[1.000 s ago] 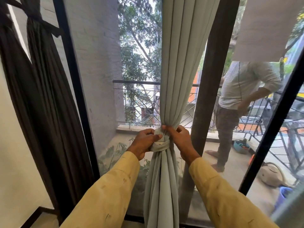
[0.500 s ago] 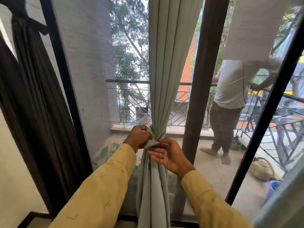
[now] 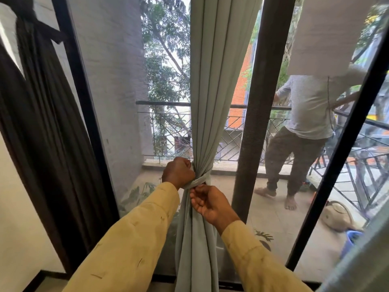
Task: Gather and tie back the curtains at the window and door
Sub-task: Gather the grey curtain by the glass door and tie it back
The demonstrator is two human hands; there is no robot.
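A pale grey-green curtain [image 3: 216,85] hangs gathered in front of the glass door, cinched at waist height by a tie band [image 3: 200,179] of the same cloth. My left hand [image 3: 178,172] is fisted against the left side of the bundle and grips the band's end there. My right hand [image 3: 207,202] sits just below the band, palm up, its fingertips pinching the band's lower edge. A dark brown curtain [image 3: 42,127] hangs tied back at the far left.
A black door frame post [image 3: 84,114] stands left of the glass, a dark brown post [image 3: 255,114] right of the curtain. Beyond the glass a person [image 3: 303,131] stands barefoot on the balcony by the railing [image 3: 168,103]. A watering can [image 3: 336,216] lies there.
My left hand has closed into a fist tight against the bundle. My right hand has dropped below the band and turned palm up. The person outside has shifted stance.
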